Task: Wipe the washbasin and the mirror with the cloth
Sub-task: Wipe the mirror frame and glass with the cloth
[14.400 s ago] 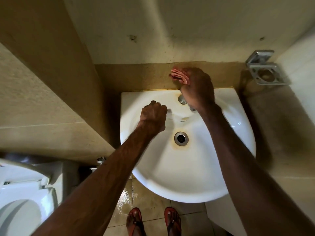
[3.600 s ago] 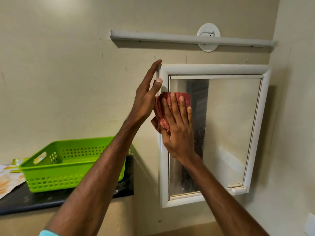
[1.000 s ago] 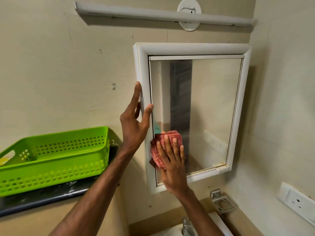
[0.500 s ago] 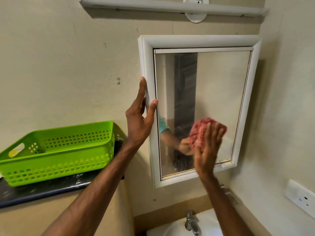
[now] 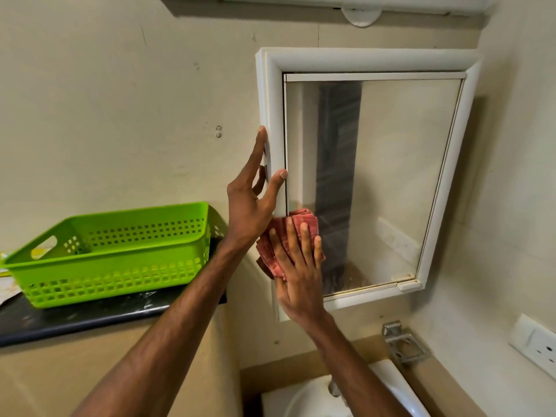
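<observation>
A white-framed mirror (image 5: 391, 182) hangs on the wall. My right hand (image 5: 298, 269) presses a bunched red cloth (image 5: 281, 236) flat against the glass at its lower left corner. My left hand (image 5: 252, 200) steadies the frame's left edge, thumb on the front and fingers along the side. The white washbasin (image 5: 304, 398) shows below at the bottom edge, partly hidden by my right forearm.
A green perforated basket (image 5: 114, 251) stands on a dark shelf (image 5: 75, 317) to the left. A metal holder (image 5: 403, 344) is fixed under the mirror, a wall socket (image 5: 538, 344) at the right, and a light fitting (image 5: 361, 13) above.
My right hand has swept the cloth from the mirror's lower middle back to its lower left corner. My left hand stays on the frame's left edge.
</observation>
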Demonstrator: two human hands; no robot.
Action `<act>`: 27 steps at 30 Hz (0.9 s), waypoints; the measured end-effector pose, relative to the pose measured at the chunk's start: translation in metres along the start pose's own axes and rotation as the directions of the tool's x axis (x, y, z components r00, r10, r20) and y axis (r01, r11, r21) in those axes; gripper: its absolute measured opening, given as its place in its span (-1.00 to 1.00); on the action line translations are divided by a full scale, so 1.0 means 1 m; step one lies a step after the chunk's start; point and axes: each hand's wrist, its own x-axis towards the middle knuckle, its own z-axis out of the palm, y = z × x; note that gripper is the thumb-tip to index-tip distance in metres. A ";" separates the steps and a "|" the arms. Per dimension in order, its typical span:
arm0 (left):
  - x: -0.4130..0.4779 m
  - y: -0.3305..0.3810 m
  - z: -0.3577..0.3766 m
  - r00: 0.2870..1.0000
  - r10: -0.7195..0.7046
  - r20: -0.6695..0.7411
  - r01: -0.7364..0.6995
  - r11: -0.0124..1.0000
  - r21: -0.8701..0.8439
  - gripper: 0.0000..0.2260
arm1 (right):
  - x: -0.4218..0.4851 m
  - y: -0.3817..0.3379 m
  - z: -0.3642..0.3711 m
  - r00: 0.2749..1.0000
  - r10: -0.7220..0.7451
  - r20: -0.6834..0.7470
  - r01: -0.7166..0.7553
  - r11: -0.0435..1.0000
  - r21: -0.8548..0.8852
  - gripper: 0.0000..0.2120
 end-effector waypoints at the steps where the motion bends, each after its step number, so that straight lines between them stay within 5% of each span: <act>1: -0.003 -0.002 0.002 1.000 -0.004 -0.009 0.004 1.000 0.003 -0.39 | -0.007 0.003 0.002 1.000 0.001 0.011 -0.001 1.000 0.003 -0.21; 9: -0.020 -0.008 0.005 0.999 -0.032 -0.026 0.033 0.998 0.058 -0.39 | -0.104 0.017 0.019 0.975 -0.007 0.223 0.021 0.998 -0.061 -0.12; 15: -0.048 -0.017 0.012 0.997 -0.080 -0.019 0.081 0.994 0.075 -0.34 | -0.060 0.010 0.006 0.986 0.000 0.168 0.005 0.999 -0.034 -0.20; 22: -0.057 -0.013 0.019 0.996 -0.066 -0.059 0.074 0.985 0.155 -0.32 | -0.109 0.034 0.021 0.973 -0.051 0.225 0.071 0.994 -0.083 -0.06; 27: -0.079 -0.018 0.028 0.995 -0.053 -0.080 0.072 0.966 0.250 -0.35 | -0.112 0.063 0.010 0.978 -0.057 0.200 0.080 0.990 -0.113 -0.19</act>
